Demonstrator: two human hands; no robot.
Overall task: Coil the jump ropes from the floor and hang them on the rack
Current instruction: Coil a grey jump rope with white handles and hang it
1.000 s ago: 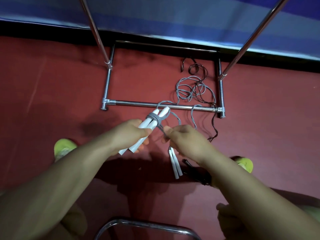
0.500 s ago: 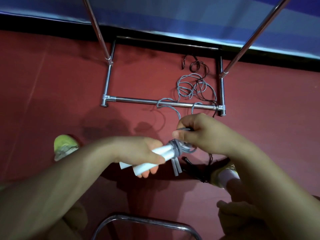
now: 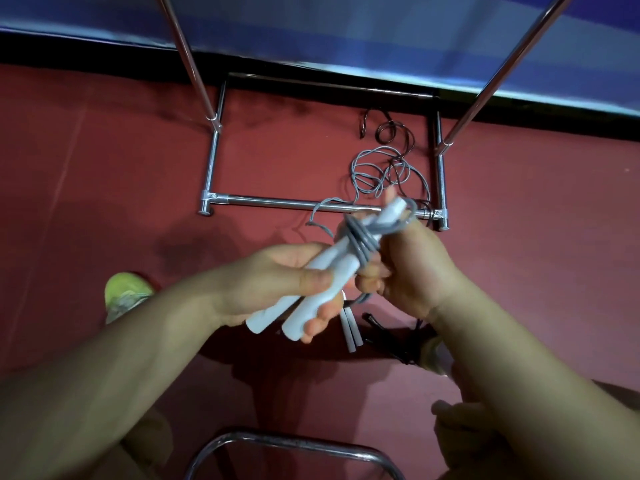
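My left hand (image 3: 277, 282) grips two white jump rope handles (image 3: 346, 258) side by side, tilted up to the right. Several turns of grey rope (image 3: 360, 237) are wound around the handles. My right hand (image 3: 412, 268) holds that grey rope right beside the wraps. The rest of the grey rope (image 3: 377, 171) lies in loose loops on the red floor inside the chrome rack base (image 3: 277, 201), tangled with a dark rope (image 3: 394, 129). A second pair of white handles (image 3: 349, 332) and dark handles (image 3: 384, 337) lie on the floor below my hands.
Two chrome rack uprights (image 3: 188, 57) rise left and right in front of a blue wall. A curved chrome bar (image 3: 291, 443) sits at the bottom edge. My yellow-green shoe (image 3: 126, 292) stands at left, the other foot (image 3: 433, 353) under my right wrist.
Both hands rose and shifted right with the handles, which now tilt up to the right. More grey rope is wound around them, and my right hand dropped beside the wraps.
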